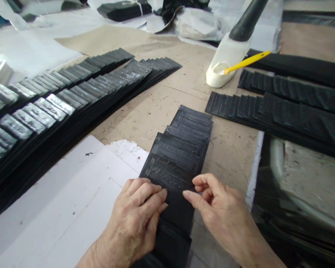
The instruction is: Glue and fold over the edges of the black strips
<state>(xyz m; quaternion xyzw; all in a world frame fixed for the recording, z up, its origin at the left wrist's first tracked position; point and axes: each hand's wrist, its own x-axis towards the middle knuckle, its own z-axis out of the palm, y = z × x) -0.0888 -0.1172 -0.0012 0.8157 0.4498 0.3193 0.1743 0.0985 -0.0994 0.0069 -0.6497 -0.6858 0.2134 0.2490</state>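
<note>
A row of flat black leather-like pieces (184, 149), overlapping like shingles, runs away from me along the middle of the table. My left hand (139, 214) presses on its left side, fingers bent and held together, fingertips on a smooth black piece (174, 208). On the opposite edge, my right hand (220, 208) has its thumb tip on that piece and its curled index finger at the rim, as in a loose pinch. How far the fingers reach underneath is hidden. Another black piece (173, 238) lies nearer to me, partly behind my left hand.
Long fanned stacks of black pieces (100, 85) fill the left side; more stacks (273, 108) lie at right. A white glue bottle (226, 56) with a dark neck lies beyond, a yellow-handled brush (248, 61) in its opening. White sheets (72, 201) cover the near left.
</note>
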